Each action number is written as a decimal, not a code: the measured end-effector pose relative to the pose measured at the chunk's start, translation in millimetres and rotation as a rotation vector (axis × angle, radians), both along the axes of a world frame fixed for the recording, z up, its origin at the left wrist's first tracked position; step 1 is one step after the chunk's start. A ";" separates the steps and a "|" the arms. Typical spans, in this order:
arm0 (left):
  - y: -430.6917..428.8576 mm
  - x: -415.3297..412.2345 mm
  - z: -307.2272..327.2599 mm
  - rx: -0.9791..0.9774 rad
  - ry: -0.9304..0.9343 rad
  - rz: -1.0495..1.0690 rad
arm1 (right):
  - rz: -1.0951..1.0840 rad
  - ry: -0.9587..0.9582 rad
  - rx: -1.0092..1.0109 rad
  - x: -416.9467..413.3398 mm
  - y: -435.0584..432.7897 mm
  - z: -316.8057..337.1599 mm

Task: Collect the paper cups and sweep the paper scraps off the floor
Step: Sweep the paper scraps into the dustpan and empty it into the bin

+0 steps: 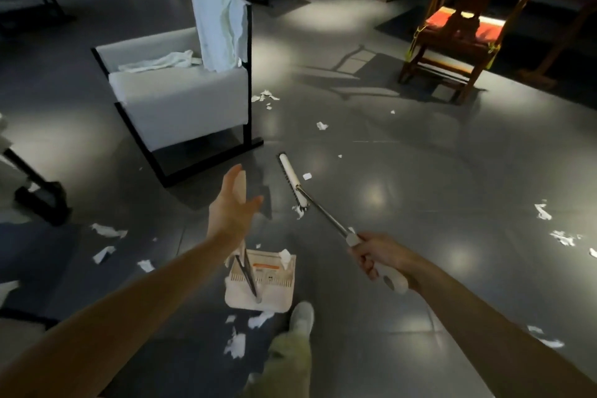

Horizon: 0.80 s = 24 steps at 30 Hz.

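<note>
Many white torn paper scraps [108, 231] scattered over grey floor [420, 268], left to right. Right hand [376, 260] curled round white long-handled broom [293, 182]; left hand [234, 203] empty, fingers loosely spread. Best: short low strokes toward beige plastic dustpan [260, 281], lower centre.

Ahead of you, to the left, stands a white armchair [181, 107] on a black frame; one white cloth [219, 26] hangs over its back, another [158, 61] lies on the seat; far right, a wooden chair [452, 52] (red cushion [484, 31]) stands on the grey tiled floor [420, 171].
</note>
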State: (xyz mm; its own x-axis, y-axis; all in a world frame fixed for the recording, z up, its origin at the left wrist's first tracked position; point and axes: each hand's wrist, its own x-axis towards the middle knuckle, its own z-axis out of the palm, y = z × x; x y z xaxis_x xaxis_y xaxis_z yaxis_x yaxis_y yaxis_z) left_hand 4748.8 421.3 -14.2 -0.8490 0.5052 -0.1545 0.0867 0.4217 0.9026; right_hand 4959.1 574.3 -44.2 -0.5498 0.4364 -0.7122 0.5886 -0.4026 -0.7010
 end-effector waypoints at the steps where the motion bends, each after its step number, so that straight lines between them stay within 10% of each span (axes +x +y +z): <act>1: 30.5 -12.4 -4.5 0.010 -0.002 -0.003 | 0.013 0.000 0.016 -12.5 28.9 -1.9; 24: 655.3 -277.7 -46.1 -0.030 -0.045 0.268 | 0.306 -0.053 0.060 -313.2 716.8 -5.1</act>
